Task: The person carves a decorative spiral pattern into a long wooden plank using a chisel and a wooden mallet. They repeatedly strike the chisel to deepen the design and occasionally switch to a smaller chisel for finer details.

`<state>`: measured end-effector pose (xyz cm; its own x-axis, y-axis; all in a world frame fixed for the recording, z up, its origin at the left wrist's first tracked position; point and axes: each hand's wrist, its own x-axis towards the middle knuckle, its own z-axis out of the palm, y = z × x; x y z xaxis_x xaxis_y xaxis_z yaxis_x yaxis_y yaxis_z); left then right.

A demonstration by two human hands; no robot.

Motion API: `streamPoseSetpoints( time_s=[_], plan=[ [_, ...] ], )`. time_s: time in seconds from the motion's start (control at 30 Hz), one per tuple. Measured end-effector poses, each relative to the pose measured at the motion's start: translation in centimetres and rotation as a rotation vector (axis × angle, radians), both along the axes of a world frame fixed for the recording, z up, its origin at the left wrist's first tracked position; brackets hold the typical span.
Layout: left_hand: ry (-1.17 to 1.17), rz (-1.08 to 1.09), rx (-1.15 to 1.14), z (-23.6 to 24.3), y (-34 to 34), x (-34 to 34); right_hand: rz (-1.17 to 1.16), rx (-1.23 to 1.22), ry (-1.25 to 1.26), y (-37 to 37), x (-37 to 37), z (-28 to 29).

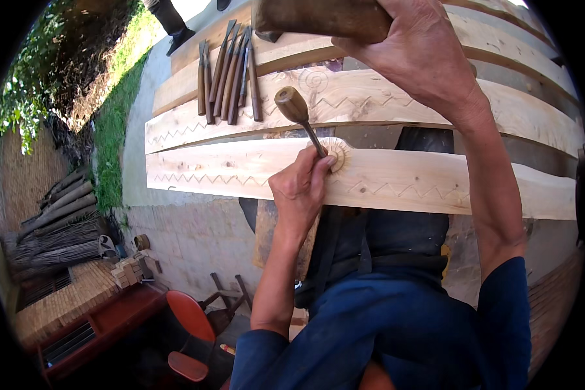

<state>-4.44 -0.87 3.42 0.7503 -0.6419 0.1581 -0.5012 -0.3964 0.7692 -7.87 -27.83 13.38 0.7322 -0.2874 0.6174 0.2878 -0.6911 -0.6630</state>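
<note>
My left hand (298,185) is closed around the metal shank of a wood-carving chisel (292,106), low down by its cutting end. The chisel's wooden handle leans up and to the left, and its tip is hidden behind my fingers at a round carved rosette (342,158). That rosette sits on the upper edge of a pale wooden board (240,161) with a zigzag line cut along it. Raised above the boards, my right hand (429,65) grips a thick brown wooden mallet (322,19), partly cut off by the upper edge.
Several chisels (226,81) lie side by side on a second zigzag-carved board (370,97) beyond. More planks (500,39) stretch behind it. A person's leg (169,19) stands at the far left. Lower left are a red chair (192,315) and stacked logs (68,201).
</note>
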Motion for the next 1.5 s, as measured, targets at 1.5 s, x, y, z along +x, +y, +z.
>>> streamPoseSetpoints(
  time_s=[1.5],
  plan=[
    [0.135, 0.12, -0.053, 0.6, -0.6, -1.2, -0.236, -0.33, 0.239, 2.2, -4.3, -3.2]
  ],
)
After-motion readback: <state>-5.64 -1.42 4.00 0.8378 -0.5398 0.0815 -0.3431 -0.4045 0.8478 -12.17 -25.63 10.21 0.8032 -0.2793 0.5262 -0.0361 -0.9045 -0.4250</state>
